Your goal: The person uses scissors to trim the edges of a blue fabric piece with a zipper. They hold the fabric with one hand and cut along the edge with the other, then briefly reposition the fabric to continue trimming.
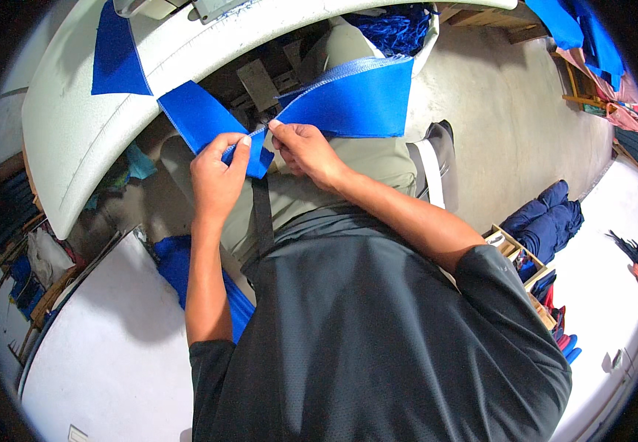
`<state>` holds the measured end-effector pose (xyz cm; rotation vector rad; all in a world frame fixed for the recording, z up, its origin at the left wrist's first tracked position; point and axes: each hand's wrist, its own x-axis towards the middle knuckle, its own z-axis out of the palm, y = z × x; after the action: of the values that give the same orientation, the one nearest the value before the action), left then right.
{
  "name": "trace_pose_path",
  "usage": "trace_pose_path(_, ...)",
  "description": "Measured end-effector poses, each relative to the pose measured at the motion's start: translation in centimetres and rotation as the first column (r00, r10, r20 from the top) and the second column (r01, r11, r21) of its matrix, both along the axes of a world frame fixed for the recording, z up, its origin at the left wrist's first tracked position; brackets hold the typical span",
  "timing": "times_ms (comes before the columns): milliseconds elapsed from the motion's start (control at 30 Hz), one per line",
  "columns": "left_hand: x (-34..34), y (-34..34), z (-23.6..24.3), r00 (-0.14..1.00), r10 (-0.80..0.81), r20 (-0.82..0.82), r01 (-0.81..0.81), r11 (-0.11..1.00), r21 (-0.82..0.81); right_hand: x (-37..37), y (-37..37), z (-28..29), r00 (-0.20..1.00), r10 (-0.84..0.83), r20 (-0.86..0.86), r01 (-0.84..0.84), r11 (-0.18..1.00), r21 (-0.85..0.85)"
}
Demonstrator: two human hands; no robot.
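Note:
A blue fabric strip (201,114) hangs off the table edge, and my left hand (219,171) pinches its lower end between thumb and fingers. My right hand (305,149) is closed on the pointed corner of a wider blue fabric piece (363,102), which spreads to the right above my lap. White stitching runs along the edges of both. My fingertips are close together, with a short length of stitched edge between them. Another blue fabric piece (120,55) lies on the white table and meets the hanging strip at its corner.
The white table (75,132) curves across the far left, with a grey machine part (219,7) at its top. Beyond my knees sits a pale sack (428,48) holding blue scraps. Dark blue bundles (547,217) and a wooden crate (510,247) stand at right.

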<state>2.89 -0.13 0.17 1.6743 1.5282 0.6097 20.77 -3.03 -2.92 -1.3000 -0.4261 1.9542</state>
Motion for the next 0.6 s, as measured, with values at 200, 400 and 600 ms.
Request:
trace_pose_path(200,0.1,-0.2,0.7,1.0,0.008,0.005,-0.008,1.0,-0.026,0.2,-0.8,-0.3,0.999,-0.038,-0.025,0.038,0.999,0.001)
trace_pose_path(400,0.5,-0.1,0.9,0.995,-0.049,0.082,0.052,0.998,-0.038,-0.5,-1.0,0.8,0.981,0.049,0.186,-0.09,0.971,0.221)
trace_pose_path(600,-2.0,-0.2,-0.6,0.996,-0.065,0.065,0.074,0.986,-0.152,3.0,-2.5,3.1,0.906,-0.111,0.407,-0.103,0.877,0.469)
